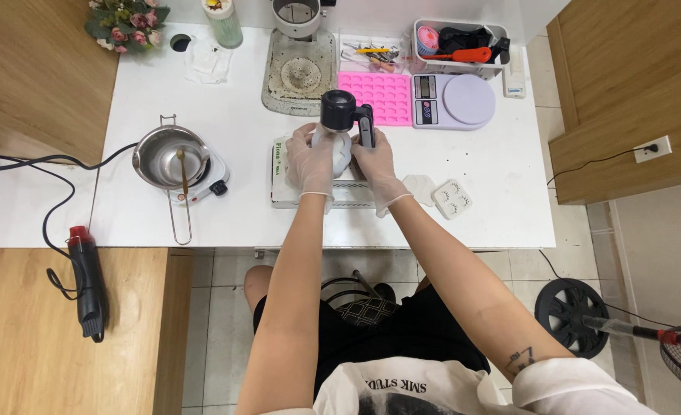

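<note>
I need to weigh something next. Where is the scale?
In the head view, the lilac scale sits at the table's far right, beside the pink mould, below the white basket.

gloved hands (344, 163) gripping black tool (346, 115), white table (502, 169)

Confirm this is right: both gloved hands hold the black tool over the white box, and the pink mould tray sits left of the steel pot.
Not quite. The head view shows the pink mould tray right of the steel pot, beside the scale. Both hands, left and right, do hold the black tool over the white box.
</note>
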